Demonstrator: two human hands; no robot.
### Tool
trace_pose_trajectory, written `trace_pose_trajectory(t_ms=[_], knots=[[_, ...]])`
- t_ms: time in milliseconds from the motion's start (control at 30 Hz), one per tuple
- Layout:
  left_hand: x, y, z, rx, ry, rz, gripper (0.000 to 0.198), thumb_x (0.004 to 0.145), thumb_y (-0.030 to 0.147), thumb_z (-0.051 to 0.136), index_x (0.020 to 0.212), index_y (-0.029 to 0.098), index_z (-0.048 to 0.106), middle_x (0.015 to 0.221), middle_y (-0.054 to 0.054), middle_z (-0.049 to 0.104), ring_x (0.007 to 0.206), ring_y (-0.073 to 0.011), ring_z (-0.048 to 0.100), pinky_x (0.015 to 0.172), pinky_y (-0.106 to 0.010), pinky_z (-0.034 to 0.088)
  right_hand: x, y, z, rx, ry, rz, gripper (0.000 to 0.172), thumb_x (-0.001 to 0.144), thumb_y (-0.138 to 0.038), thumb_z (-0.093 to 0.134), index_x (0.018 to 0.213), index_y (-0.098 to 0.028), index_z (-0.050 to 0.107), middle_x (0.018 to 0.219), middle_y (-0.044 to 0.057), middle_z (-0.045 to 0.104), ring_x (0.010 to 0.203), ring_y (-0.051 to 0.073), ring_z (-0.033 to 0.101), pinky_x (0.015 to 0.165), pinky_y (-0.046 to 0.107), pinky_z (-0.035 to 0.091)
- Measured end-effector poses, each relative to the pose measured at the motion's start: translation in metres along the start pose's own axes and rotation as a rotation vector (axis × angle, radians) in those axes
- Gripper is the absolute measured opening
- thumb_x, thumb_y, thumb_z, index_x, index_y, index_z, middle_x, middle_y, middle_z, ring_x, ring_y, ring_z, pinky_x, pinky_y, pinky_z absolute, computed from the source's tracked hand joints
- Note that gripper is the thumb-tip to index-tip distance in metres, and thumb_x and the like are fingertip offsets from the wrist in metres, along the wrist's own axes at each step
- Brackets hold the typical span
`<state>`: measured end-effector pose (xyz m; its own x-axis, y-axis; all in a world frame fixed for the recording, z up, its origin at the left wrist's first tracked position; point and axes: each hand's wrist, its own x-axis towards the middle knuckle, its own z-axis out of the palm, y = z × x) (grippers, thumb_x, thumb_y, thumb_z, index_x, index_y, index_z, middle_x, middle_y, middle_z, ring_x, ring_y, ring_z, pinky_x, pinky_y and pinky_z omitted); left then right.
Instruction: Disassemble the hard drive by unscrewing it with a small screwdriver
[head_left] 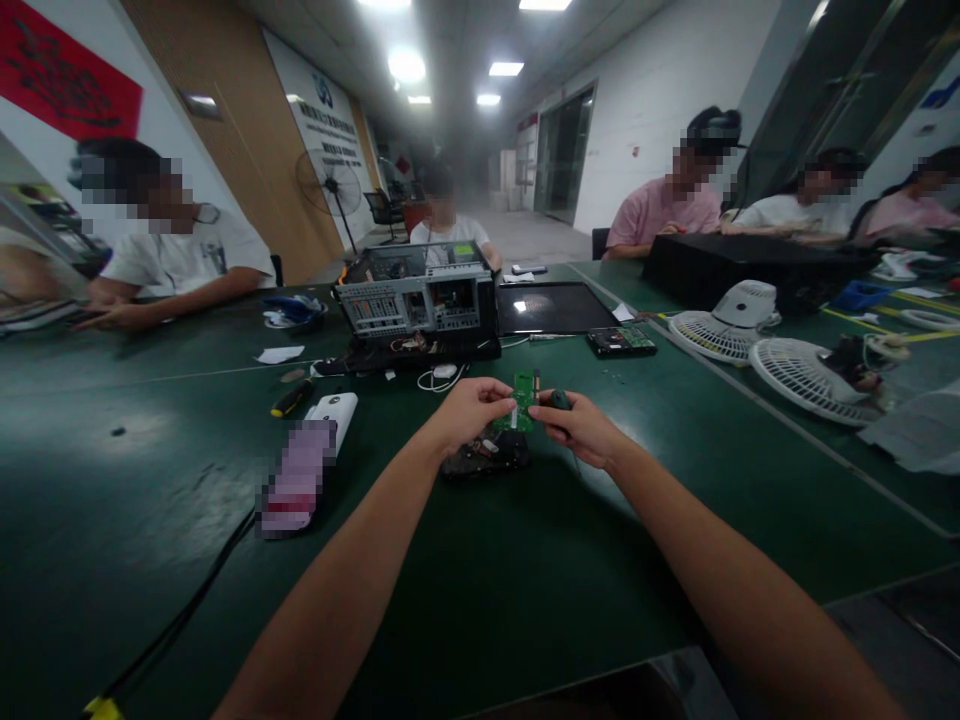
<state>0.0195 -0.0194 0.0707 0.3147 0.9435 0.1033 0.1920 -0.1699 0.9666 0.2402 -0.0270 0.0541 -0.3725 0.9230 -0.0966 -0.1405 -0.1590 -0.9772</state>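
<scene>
My left hand (466, 412) pinches a small green circuit board (523, 400) by its left edge and holds it upright above a dark hard drive body (487, 458) lying on the green table (480, 580). My right hand (581, 425) is closed round the dark green handle of a screwdriver (559, 401), right beside the board's right edge. Both forearms reach in from the bottom of the view.
An open computer case (416, 300) and a black panel (551, 308) stand behind. Another hard drive (621, 342), a yellow-black screwdriver (292, 398), a white device (334, 412) and fan parts (806, 375) lie around. Several people sit along the far edges.
</scene>
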Motion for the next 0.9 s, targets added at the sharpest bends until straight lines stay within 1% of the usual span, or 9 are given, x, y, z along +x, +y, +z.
trace_pose_trajectory(t_ms=[100,200,300,400,467,600,700,900], knots=[[-0.001,0.003,-0.001,-0.019,-0.010,0.007,0.026,0.080,0.032,0.078,0.100,0.015,0.072,0.091,-0.005,0.071,0.078,-0.0147,0.061,0.073,-0.029,0.046,0.000,0.001,0.000,0.005,-0.006,-0.003,0.045,0.071,-0.040,0.089,0.103,-0.018,0.065,0.058,-0.010,0.045,0.046,0.005,0.036,0.043,0.022,0.017],[-0.002,0.006,-0.002,-0.002,-0.053,-0.045,0.028,0.085,0.041,0.075,0.099,0.017,0.073,0.087,-0.004,0.069,0.073,-0.0139,0.058,0.066,-0.028,0.044,0.001,0.003,-0.002,-0.012,-0.008,-0.009,0.042,0.073,-0.039,0.087,0.101,-0.018,0.064,0.057,-0.010,0.045,0.046,0.005,0.036,0.043,0.022,0.016],[-0.001,0.006,-0.003,-0.007,-0.065,-0.060,0.032,0.088,0.047,0.070,0.103,0.019,0.073,0.089,-0.005,0.069,0.073,-0.0144,0.058,0.063,-0.028,0.043,0.002,0.004,-0.003,-0.033,-0.028,-0.001,0.040,0.074,-0.038,0.086,0.101,-0.019,0.063,0.058,-0.009,0.046,0.046,0.005,0.037,0.043,0.023,0.015],[0.001,0.001,-0.002,-0.057,-0.067,-0.034,0.035,0.083,0.039,0.075,0.110,0.018,0.069,0.092,-0.005,0.071,0.076,-0.0159,0.061,0.065,-0.028,0.045,0.001,0.004,-0.002,-0.050,-0.034,-0.001,0.040,0.074,-0.038,0.086,0.100,-0.019,0.064,0.060,-0.009,0.047,0.046,0.005,0.036,0.043,0.023,0.015],[0.002,-0.002,-0.001,-0.078,-0.076,-0.007,0.036,0.081,0.035,0.077,0.111,0.017,0.067,0.092,-0.005,0.071,0.079,-0.0169,0.064,0.068,-0.029,0.046,0.000,0.003,0.000,-0.070,-0.025,-0.005,0.041,0.072,-0.039,0.087,0.100,-0.018,0.064,0.062,-0.008,0.049,0.047,0.005,0.037,0.044,0.023,0.015],[0.004,-0.004,-0.002,-0.075,-0.107,0.040,0.032,0.082,0.032,0.075,0.109,0.017,0.067,0.092,-0.005,0.072,0.083,-0.0176,0.065,0.073,-0.030,0.048,-0.001,0.002,0.001,-0.107,-0.011,-0.008,0.041,0.073,-0.040,0.087,0.100,-0.018,0.065,0.059,-0.008,0.047,0.047,0.006,0.038,0.044,0.023,0.016],[0.003,-0.003,-0.002,-0.062,-0.101,0.057,0.028,0.082,0.030,0.074,0.106,0.017,0.067,0.092,-0.005,0.072,0.082,-0.0169,0.065,0.074,-0.030,0.048,-0.001,0.002,0.001,-0.120,0.011,-0.012,0.041,0.073,-0.040,0.086,0.101,-0.019,0.065,0.061,-0.008,0.048,0.049,0.006,0.039,0.043,0.023,0.016],[0.001,-0.004,-0.002,-0.014,-0.083,0.038,0.027,0.082,0.027,0.072,0.107,0.017,0.069,0.091,-0.005,0.073,0.080,-0.0167,0.065,0.072,-0.029,0.047,0.000,0.000,-0.001,-0.101,0.057,-0.054,0.042,0.070,-0.041,0.089,0.098,-0.018,0.066,0.065,-0.006,0.051,0.051,0.007,0.039,0.044,0.023,0.018]])
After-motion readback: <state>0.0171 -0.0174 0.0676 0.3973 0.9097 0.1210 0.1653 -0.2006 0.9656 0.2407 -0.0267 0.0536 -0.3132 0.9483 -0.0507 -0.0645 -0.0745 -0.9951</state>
